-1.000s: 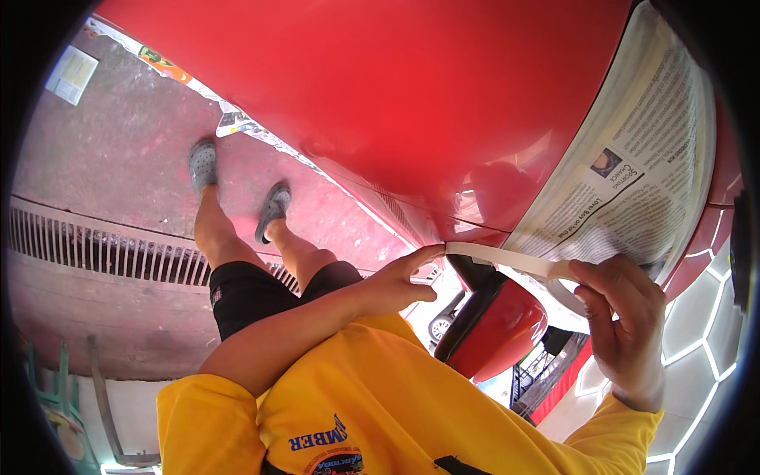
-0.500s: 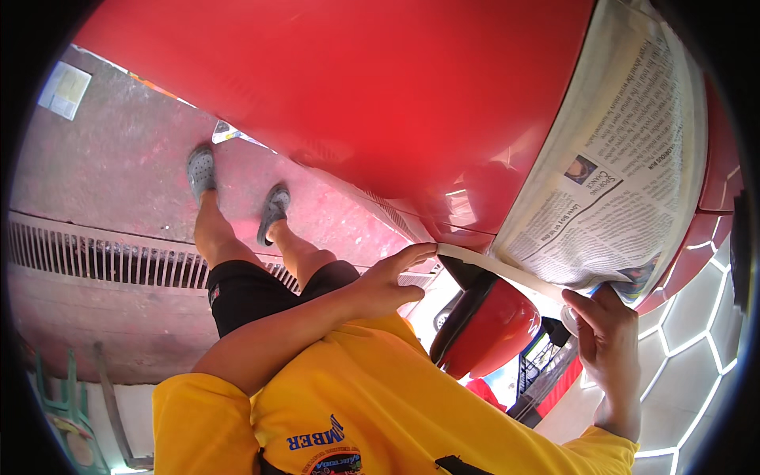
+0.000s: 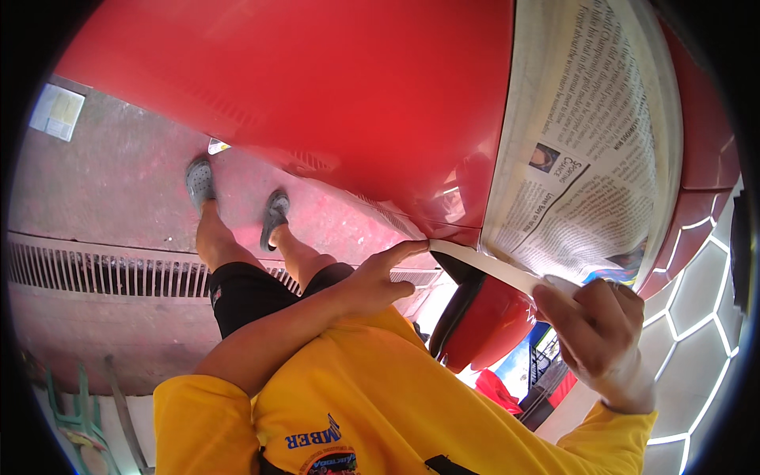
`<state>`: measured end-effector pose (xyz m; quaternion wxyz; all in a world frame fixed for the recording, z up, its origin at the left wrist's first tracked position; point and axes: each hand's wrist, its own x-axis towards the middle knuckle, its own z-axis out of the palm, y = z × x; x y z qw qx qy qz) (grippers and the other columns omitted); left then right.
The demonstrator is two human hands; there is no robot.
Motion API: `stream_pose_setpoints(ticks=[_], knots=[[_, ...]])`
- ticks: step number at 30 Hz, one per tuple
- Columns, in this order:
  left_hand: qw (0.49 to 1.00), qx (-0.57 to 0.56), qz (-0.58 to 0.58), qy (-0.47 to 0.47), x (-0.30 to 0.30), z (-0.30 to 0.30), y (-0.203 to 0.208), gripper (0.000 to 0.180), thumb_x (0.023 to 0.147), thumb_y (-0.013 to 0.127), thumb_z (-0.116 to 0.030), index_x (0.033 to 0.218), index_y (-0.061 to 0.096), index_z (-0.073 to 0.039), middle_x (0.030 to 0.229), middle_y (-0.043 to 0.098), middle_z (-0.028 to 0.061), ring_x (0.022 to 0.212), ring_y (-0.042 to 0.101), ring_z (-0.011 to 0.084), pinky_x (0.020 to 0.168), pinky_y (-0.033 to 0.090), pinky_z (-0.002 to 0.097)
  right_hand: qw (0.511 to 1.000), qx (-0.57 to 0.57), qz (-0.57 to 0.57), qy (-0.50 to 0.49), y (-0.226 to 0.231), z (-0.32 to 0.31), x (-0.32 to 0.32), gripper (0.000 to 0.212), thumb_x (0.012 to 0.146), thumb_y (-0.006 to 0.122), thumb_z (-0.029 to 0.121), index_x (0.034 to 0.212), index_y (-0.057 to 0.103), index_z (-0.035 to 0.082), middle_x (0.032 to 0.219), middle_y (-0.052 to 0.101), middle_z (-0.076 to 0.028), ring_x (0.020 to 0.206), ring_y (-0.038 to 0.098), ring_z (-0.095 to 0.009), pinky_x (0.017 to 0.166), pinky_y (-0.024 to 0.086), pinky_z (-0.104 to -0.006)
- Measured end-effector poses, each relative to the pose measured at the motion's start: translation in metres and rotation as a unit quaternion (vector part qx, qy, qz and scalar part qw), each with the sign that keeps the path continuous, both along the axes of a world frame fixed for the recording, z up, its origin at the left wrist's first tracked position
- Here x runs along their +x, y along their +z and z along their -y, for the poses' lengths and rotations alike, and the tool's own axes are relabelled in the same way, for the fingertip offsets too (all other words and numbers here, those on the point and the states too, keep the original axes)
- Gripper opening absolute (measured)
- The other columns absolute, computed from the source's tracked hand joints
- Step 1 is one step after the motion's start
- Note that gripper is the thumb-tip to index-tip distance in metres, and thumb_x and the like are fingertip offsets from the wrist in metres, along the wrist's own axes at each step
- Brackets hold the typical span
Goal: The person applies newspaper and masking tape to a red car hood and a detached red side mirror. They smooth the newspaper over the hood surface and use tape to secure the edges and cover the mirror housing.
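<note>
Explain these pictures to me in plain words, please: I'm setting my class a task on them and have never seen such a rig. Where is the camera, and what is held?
There is no machine here. Each grip is simply a person's bare hand. A wide fisheye camera on the person's head looks down, so straight edges bend near the rim, and picture left is the person's left. The left grip has a fingertip at one end of a strip of pale tape; the right grip holds the other end, fingers curled. A sheet of newspaper covers part of the red car, beside the strip.
</note>
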<state>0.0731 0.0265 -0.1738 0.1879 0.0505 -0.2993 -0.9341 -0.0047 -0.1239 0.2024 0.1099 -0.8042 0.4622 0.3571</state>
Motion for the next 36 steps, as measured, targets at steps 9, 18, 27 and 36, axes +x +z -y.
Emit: stream_pose_setpoints(ticks=[9,18,27,36], knots=[[0.970,0.231,-0.070,-0.034,-0.014,-0.023,-0.023,0.072,0.094,0.068,-0.004,0.165,0.050,-0.003,0.165,0.057,0.0135,0.154,0.052,0.0261,0.127,0.040,0.0402,0.959,0.220,0.087,0.154,-0.142,0.078,0.092,0.018,0.079,0.079,0.024,0.087,0.081,0.008,0.090,0.073,-0.010,0.075,0.075,-0.022,0.051,0.049,-0.0367],[0.928,0.358,-0.105,-0.015,-0.009,-0.050,-0.024,0.058,0.095,0.067,-0.004,0.153,0.061,-0.004,0.153,0.064,0.0082,0.138,0.059,0.0236,0.112,0.047,0.0381,0.969,0.205,0.090,0.106,-0.204,0.078,0.105,0.020,0.086,0.082,0.029,0.084,0.083,0.010,0.095,0.076,-0.011,0.081,0.079,-0.030,0.070,0.060,-0.0447],[0.955,0.284,-0.055,-0.063,0.007,-0.001,0.026,0.101,0.087,0.058,0.003,0.182,0.026,-0.004,0.186,0.032,0.0153,0.173,0.028,0.0332,0.126,0.041,0.0394,0.997,0.001,-0.052,0.054,-0.048,0.046,0.052,0.009,0.089,0.077,0.010,0.096,0.072,0.008,0.085,0.054,-0.006,0.070,0.068,-0.022,0.058,0.053,-0.0378],[0.971,0.228,-0.035,-0.067,0.006,-0.001,0.030,0.099,0.087,0.060,-0.001,0.180,0.030,-0.011,0.184,0.034,0.0144,0.173,0.025,0.0339,0.138,0.024,0.0506,0.992,-0.103,-0.075,-0.013,0.010,-0.015,-0.001,0.034,0.083,0.079,0.002,0.115,0.079,0.011,0.086,0.053,-0.006,0.063,0.063,-0.021,0.055,0.050,-0.0398]])
